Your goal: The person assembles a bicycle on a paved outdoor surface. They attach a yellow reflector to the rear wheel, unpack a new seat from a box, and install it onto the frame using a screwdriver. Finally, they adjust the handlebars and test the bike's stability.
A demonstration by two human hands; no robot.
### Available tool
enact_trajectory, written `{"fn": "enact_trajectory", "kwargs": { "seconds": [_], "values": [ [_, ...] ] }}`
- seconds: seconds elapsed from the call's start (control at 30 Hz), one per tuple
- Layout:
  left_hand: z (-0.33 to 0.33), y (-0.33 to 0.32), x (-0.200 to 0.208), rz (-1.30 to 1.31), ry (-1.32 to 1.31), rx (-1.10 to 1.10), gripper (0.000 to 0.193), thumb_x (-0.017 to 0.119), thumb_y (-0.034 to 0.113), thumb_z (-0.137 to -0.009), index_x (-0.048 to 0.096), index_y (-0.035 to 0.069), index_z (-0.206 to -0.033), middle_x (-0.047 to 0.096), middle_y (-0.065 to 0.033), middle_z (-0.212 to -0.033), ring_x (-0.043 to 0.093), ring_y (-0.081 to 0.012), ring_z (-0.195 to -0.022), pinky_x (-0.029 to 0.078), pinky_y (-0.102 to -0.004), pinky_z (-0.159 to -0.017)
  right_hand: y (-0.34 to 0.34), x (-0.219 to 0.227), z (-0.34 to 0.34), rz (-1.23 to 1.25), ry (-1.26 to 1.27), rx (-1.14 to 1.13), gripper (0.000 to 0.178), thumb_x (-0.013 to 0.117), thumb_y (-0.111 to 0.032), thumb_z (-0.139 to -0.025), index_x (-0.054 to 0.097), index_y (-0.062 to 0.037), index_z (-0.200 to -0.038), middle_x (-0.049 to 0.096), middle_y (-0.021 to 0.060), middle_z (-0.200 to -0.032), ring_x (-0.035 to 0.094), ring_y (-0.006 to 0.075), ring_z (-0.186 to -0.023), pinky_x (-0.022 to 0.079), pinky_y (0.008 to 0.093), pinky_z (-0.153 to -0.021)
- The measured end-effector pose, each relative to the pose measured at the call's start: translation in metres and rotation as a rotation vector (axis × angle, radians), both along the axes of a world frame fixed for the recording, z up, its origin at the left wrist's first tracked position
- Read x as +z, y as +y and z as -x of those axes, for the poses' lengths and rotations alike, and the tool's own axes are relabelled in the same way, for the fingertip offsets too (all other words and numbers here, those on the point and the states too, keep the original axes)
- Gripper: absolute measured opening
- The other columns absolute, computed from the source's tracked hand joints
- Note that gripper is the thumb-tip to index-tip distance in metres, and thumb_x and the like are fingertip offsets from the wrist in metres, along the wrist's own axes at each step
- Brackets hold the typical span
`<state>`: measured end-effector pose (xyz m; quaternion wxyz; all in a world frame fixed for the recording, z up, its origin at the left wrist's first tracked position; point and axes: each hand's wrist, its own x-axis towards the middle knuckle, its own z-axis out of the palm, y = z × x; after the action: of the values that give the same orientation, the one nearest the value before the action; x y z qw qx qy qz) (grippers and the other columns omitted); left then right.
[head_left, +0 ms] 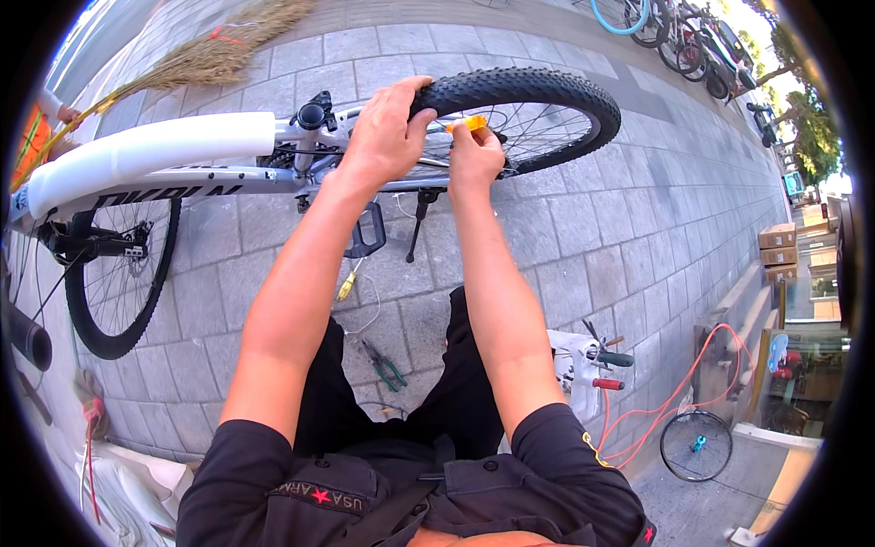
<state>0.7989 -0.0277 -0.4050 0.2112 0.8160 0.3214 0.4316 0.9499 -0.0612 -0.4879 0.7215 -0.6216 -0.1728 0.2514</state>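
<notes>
A bicycle with a grey frame (219, 179) stands across in front of me, a white protective wrap (164, 150) along its upper tube. My left hand (387, 132) grips the knobbly black tyre (538, 80) of the rear wheel, thumb on the near side. Pinched in my right hand (476, 162) is an orange reflector (468, 124), held against the spokes of that wheel. My fingertips hide how it sits on them. Below my left forearm is a black pedal (366, 232), and the kickstand (417, 226) reaches down between my arms.
Pliers (385, 366) and a yellow-handled tool (346, 286) lie on the paving by my legs. Right of me are a white tool holder (576, 369), an orange hose (674, 394) and a loose wheel (696, 446). A person in an orange vest (35, 141) holds a broom (196, 68) at far left.
</notes>
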Motion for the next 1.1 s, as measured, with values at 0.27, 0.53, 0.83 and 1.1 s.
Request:
{"fn": "enact_trajectory", "kwargs": {
  "seconds": [0.27,0.53,0.83,1.1],
  "values": [
    [-0.004,-0.002,0.004,-0.008,0.026,-0.009,0.047,0.068,0.013,-0.099,0.058,0.004,-0.144,0.066,-0.022,-0.134,0.06,-0.0382,-0.128,0.046,-0.0447,-0.11,0.003,0.001,0.007,0.009,-0.117,-0.107,0.043,0.078,-0.018,-0.087,0.068,0.0106,-0.117,0.074,0.0107,-0.1,0.07,0.0156,-0.087,0.056,0.0308,-0.081],
    [-0.002,-0.004,0.006,0.049,0.045,-0.01,0.046,0.067,0.015,-0.101,0.057,0.005,-0.146,0.065,-0.0214,-0.134,0.06,-0.0371,-0.126,0.046,-0.0434,-0.109,0.005,-0.001,0.006,-0.006,0.003,-0.132,0.047,0.077,-0.018,-0.087,0.065,0.0119,-0.121,0.074,0.0136,-0.105,0.07,0.0172,-0.091,0.056,0.0305,-0.086],
    [-0.001,-0.003,0.006,0.013,0.063,-0.012,0.047,0.068,0.018,-0.102,0.057,0.004,-0.145,0.065,-0.0212,-0.135,0.06,-0.037,-0.127,0.046,-0.0433,-0.11,0.005,-0.022,-0.01,-0.052,0.208,-0.082,0.037,0.077,-0.015,-0.086,0.07,0.0128,-0.11,0.074,0.0121,-0.099,0.068,0.0162,-0.085,0.054,0.0301,-0.079],
    [0.0,-0.002,0.007,0.009,0.049,-0.017,0.046,0.067,0.02,-0.103,0.058,0.004,-0.146,0.066,-0.0218,-0.135,0.062,-0.0353,-0.127,0.046,-0.0415,-0.11,0.005,-0.023,-0.015,-0.036,0.19,-0.039,0.033,0.078,-0.013,-0.086,0.072,0.0113,-0.107,0.073,0.0099,-0.093,0.066,0.0135,-0.079,0.052,0.0283,-0.072]
  ]
}}
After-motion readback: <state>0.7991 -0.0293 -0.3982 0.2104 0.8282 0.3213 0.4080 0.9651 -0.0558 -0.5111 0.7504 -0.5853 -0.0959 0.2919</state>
